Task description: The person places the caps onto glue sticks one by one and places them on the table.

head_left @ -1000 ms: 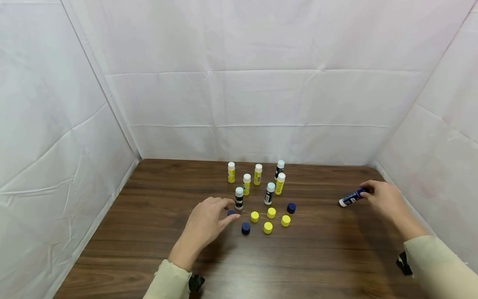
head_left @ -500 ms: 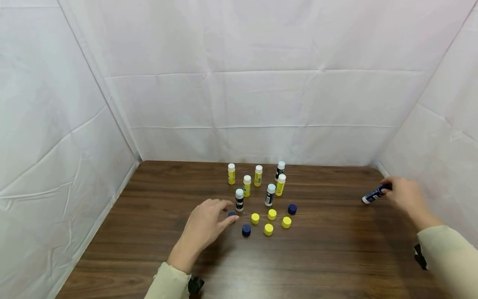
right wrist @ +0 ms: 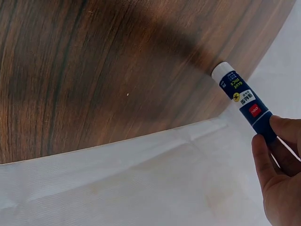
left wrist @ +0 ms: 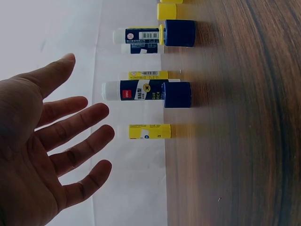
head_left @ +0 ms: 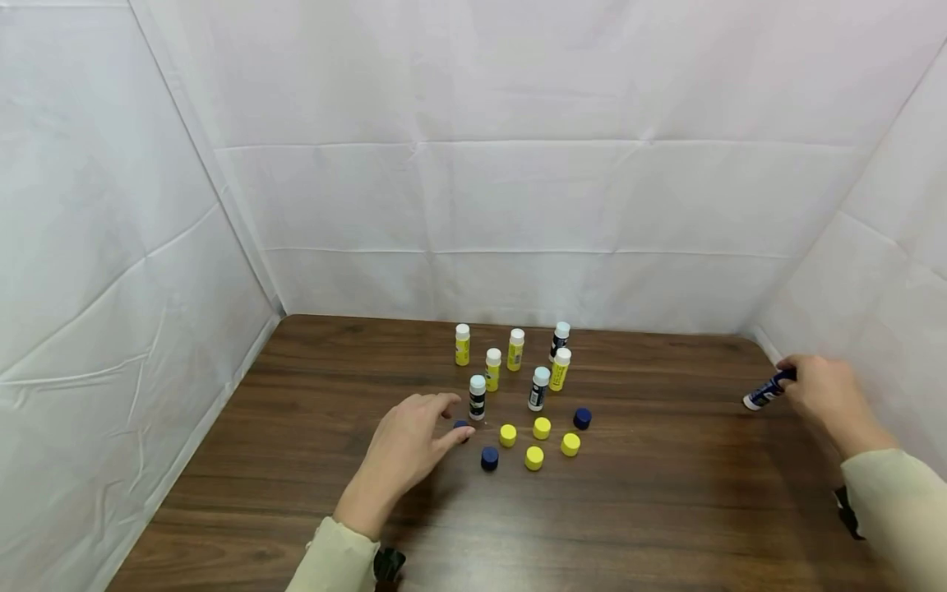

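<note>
My left hand (head_left: 414,440) hovers over the brown table (head_left: 666,510) with its fingers spread and relaxed (left wrist: 70,141), holding nothing. Its index fingertip is close to a loose blue cap (head_left: 461,427) (left wrist: 178,94) that lies beside a standing blue-and-white glue stick (head_left: 477,396) (left wrist: 136,90). Whether the finger touches the cap I cannot tell. At the table's far right edge my right hand (head_left: 802,382) (right wrist: 270,134) pinches the dark blue end of another blue glue stick (head_left: 765,390) (right wrist: 242,99). That stick is tilted above the wood, white end pointing left.
Several white-topped glue sticks, yellow (head_left: 515,349) and blue (head_left: 538,388), stand in a cluster at mid-table. In front of them lie loose yellow caps (head_left: 534,458) and blue caps (head_left: 489,458). White cloth walls (head_left: 473,205) close in the table on three sides.
My right hand has carried its blue glue stick to the right, from mid-right of the table to near the right wall. My left hand has hardly moved.
</note>
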